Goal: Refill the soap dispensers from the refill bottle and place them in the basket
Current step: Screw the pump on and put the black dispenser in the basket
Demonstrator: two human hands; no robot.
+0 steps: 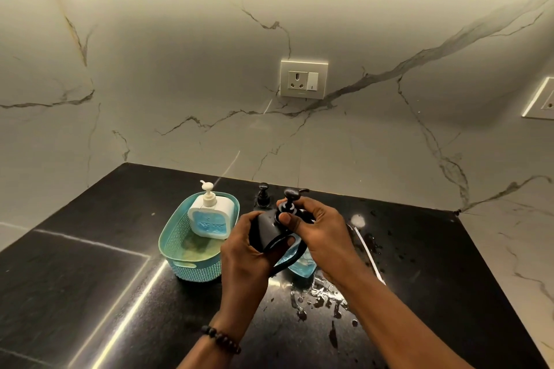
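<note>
Right hand (317,226): thumb and fingers pinch the black pump head (290,204) at its collar, thumb tip in front, fingers curled round the back. Left hand (248,252): fingers curled round the black-topped dispenser (269,232), gripping its dark upper body from the left side; a dark loop-shaped edge of it shows just below the fingers. Blue liquid shows thru the clear lower part of that dispenser, between the 2 wrists. Dispenser is tilted toward the left, held just above the counter; can't tell if its base touches.

Beaded bracelet (221,338) on the left wrist.

Left of the hands: teal perforated basket (192,266) on the black countertop (90,249). Inside it, at the far end, a white pump dispenser (209,216) w/ blue liquid stands upright.

Behind the hands, near the wall: second black pump (263,196), upright on the counter, apart from the hands.

Wet splashes (323,296) on the counter just in front of and right of the hands.

Marble-look wall behind, w/ a socket and switch plate (303,80).
</note>
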